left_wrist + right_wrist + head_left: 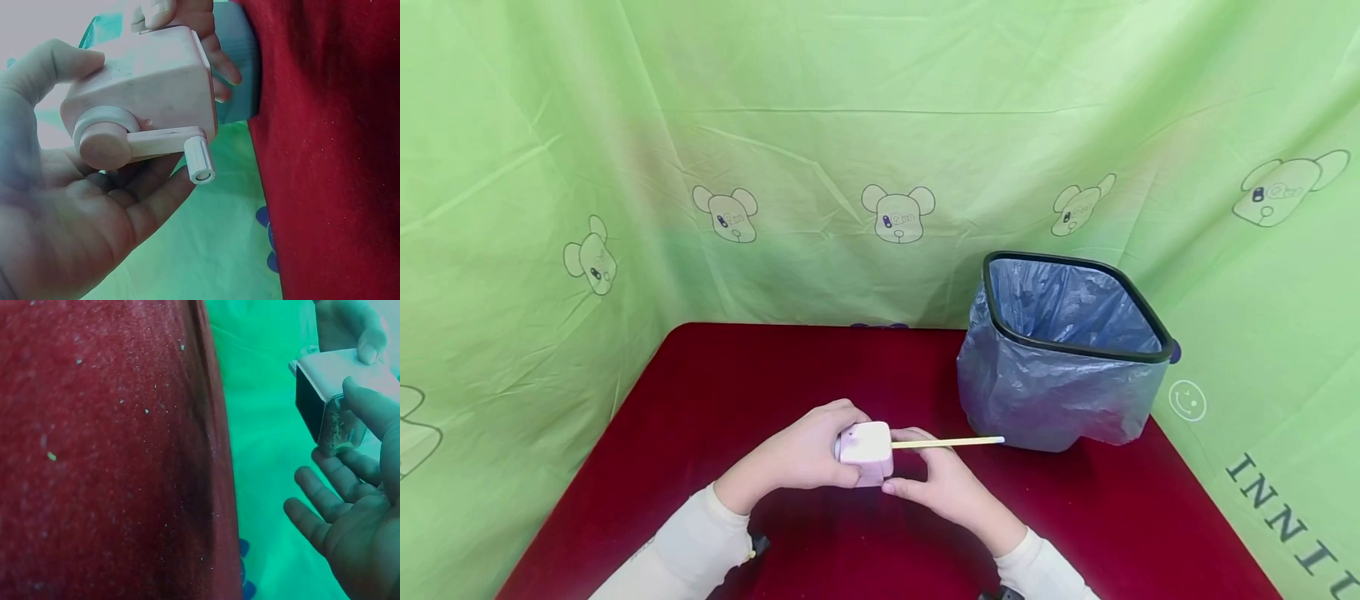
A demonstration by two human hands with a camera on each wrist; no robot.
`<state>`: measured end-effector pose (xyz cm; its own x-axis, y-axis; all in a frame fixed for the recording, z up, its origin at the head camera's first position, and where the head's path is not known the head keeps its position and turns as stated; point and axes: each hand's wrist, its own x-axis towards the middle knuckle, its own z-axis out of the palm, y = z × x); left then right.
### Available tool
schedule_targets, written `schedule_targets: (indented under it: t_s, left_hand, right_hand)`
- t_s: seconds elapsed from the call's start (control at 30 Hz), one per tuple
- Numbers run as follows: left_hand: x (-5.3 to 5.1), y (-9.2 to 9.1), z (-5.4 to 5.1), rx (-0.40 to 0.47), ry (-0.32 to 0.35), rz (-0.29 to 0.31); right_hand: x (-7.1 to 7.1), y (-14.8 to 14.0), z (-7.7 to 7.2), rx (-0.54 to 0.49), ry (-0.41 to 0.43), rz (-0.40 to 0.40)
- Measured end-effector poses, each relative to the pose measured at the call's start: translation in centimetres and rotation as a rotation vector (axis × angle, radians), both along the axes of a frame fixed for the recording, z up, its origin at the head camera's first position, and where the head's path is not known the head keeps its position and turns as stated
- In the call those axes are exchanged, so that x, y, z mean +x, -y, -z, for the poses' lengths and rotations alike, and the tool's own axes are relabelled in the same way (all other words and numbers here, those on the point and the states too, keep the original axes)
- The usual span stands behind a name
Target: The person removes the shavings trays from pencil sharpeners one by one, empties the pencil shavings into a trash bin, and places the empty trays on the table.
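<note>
My left hand (812,446) grips a pale pink hand-crank pencil sharpener (867,446) above the table. The left wrist view shows its crank handle (169,142) beside the palm. My right hand (951,487) is at the sharpener's other end. In the right wrist view its thumb and a finger lie on opposite edges of the clear shavings drawer (342,428), with the other fingers spread. Shavings show inside the drawer. A slim yellow pencil (947,442) with a pale end sticks out to the right from the sharpener, over the right hand; its other end is hidden.
A bin (1063,396) with a black rim and a bluish plastic liner stands at the table's back right, beyond the right hand. Small crumbs dot the red tablecloth (125,456). Green curtains (820,125) close in the back and sides.
</note>
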<state>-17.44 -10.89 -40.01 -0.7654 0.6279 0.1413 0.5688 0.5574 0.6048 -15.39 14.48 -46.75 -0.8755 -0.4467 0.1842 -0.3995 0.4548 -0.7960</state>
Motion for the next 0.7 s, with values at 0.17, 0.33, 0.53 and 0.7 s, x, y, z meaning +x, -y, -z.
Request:
schedule_targets:
  t_s: [0.17,0.33,0.53,0.7]
  left_hand:
    - [0.00,-0.08,-0.20,0.013,0.021,0.012]
    - [0.01,-0.04,-0.25,0.016,0.034,0.027]
    - [-0.02,-0.03,-0.14,0.013,0.037,0.045]
    - [0.04,-0.06,-0.28,0.005,0.030,0.038]
  right_hand:
    - [0.02,-0.05,-0.01,-0.015,0.010,-0.007]
    - [0.03,-0.14,0.22,-0.021,0.019,-0.009]
    - [0.05,-0.20,0.30,-0.027,0.033,-0.010]
    - [0.19,-0.19,0.12,-0.035,0.033,0.002]
